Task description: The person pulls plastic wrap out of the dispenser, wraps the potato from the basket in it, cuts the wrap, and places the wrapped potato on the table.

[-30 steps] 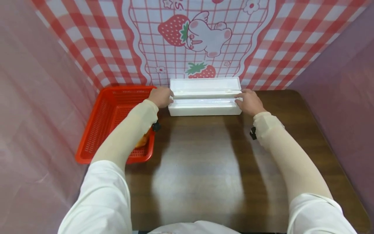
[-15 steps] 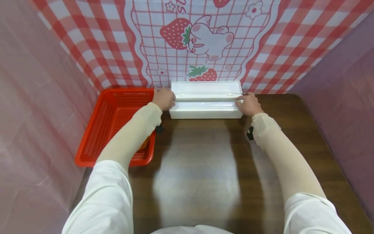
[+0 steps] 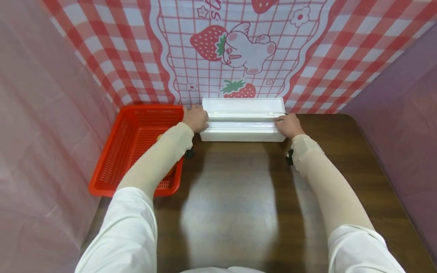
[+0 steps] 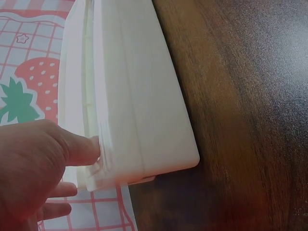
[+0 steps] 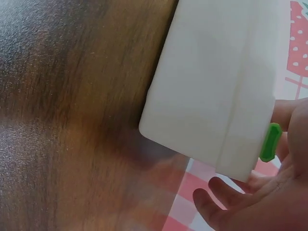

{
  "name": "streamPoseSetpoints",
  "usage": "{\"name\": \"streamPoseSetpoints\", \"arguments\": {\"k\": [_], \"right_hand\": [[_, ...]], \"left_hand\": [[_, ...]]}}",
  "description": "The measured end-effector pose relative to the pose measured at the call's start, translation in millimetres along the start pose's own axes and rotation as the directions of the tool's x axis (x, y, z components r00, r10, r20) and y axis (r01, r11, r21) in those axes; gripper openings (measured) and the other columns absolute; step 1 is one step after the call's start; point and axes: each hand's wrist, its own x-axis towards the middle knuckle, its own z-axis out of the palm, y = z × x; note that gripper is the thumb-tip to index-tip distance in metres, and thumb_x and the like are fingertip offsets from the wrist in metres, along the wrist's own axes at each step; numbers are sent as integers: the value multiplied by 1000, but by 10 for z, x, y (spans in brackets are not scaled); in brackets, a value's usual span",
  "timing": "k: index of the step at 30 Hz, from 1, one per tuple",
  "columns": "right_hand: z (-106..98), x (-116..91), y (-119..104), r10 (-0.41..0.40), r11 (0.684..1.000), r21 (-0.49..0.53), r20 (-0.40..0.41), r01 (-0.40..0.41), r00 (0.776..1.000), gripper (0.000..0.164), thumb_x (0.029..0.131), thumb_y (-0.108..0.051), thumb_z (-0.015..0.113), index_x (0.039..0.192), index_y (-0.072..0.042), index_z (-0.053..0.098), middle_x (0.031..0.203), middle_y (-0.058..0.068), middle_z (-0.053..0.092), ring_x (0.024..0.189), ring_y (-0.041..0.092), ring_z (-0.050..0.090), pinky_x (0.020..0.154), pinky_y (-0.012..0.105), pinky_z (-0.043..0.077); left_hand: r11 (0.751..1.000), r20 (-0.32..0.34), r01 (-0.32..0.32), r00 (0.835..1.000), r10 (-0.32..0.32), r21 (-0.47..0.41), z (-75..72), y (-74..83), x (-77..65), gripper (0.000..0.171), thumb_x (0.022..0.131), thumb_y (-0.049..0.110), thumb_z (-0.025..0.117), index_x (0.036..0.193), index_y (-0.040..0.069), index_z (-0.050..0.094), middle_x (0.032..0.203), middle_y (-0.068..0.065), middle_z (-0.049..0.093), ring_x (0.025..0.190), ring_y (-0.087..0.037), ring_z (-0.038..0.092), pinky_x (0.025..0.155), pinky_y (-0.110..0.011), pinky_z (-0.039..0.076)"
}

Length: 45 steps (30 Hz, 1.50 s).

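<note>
A long white plastic wrap dispenser (image 3: 243,135) lies crosswise at the back of the table, its lid (image 3: 243,104) raised. Glossy clear film shows along the opening. At the left end, my left hand (image 3: 196,119) grips the box, the thumb pressed on the rim in the left wrist view and the other fingers behind and below. My right hand (image 3: 289,125) holds the right end, fingers bent around it. Close beside those fingers, a small green piece (image 5: 271,142) sticks out at the box's edge in the right wrist view.
A red plastic basket (image 3: 106,167) stands left, partly under the left forearm, with some orange-yellow things (image 3: 159,137) inside mostly hidden. Behind the box hangs a red-and-white checked cloth (image 3: 119,57). Pinkish curtains (image 3: 41,151) border the brown wooden table (image 3: 235,212).
The head view has tilted slightly, so everything sits a little lower. Both hands stay at the dispenser's ends, the right fingers drawn in slightly closer. The lid stays raised.
</note>
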Motion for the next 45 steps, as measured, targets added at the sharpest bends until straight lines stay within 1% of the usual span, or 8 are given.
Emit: {"name": "streamPoseSetpoints", "arguments": {"k": [5, 8, 13, 22, 29, 38, 42, 45], "right_hand": [[48, 45, 31, -50, 999, 9, -110, 52, 993, 31, 96, -13, 54, 107, 8, 74, 109, 32, 66, 119, 47, 50, 106, 53, 37], [68, 60, 35, -55, 998, 14, -140, 58, 989, 28, 95, -11, 56, 102, 9, 74, 105, 31, 65, 113, 44, 51, 103, 52, 37], [67, 57, 36, -24, 999, 25, -125, 27, 992, 29, 96, -10, 54, 103, 11, 73, 108, 30, 61, 115, 43, 49, 105, 53, 36], [1, 52, 21, -20, 999, 45, -128, 26, 992, 28, 95, -12, 57, 104, 10, 71, 118, 32, 58, 124, 45, 45, 109, 53, 31], [13, 28, 32, 33, 997, 68, -88, -27, 996, 27, 98, -12, 57, 107, 10, 69, 125, 30, 54, 127, 44, 42, 111, 54, 29], [40, 0, 23, 50, 995, 86, -88, -43, 995, 24, 99, -11, 57, 106, 9, 67, 134, 32, 45, 129, 47, 39, 110, 55, 29], [39, -11, 41, 61, 994, 97, -94, -52, 994, 22, 99, -10, 56, 105, 9, 67, 137, 31, 41, 126, 47, 40, 109, 57, 30], [38, -19, 52, 71, 992, 107, -94, -61, 993, 21, 99, -9, 56, 106, 9, 66, 138, 29, 39, 126, 47, 40, 108, 57, 31]], "left_hand": [[1000, -9, 13, 1000, -13, 24, 15, 12, 15, 15, 93, 21, 60, 84, 15, 70, 106, -12, 55, 111, -34, 47, 100, -64, 31], [999, -16, 27, 1000, -27, 26, 27, 23, 26, 16, 93, 17, 57, 82, 14, 69, 107, -13, 54, 111, -34, 46, 99, -63, 32], [999, -21, 33, 999, -32, 26, 58, 44, 47, 15, 92, 15, 57, 82, 13, 68, 113, -16, 54, 112, -36, 47, 97, -63, 35], [998, -31, 55, 998, -54, 31, 36, 70, 77, 11, 91, 17, 62, 86, 11, 70, 115, -14, 53, 110, -33, 47, 97, -60, 37], [999, -67, 46, 997, -44, 23, 86, 70, 58, 15, 93, 14, 58, 88, 9, 72, 110, -15, 55, 108, -33, 47, 96, -59, 37], [998, -88, 49, 995, -52, -31, 128, 52, 50, 18, 94, 13, 56, 85, 10, 72, 103, -10, 50, 101, -31, 48, 95, -58, 35], [996, -131, 49, 990, -59, -74, 108, 48, 54, 19, 93, 15, 57, 79, 12, 71, 111, -10, 51, 104, -32, 50, 97, -63, 32], [994, -154, 46, 986, -61, -101, 86, 47, 54, 20, 93, 15, 58, 77, 12, 71, 125, -13, 52, 111, -34, 51, 99, -65, 29]]}}
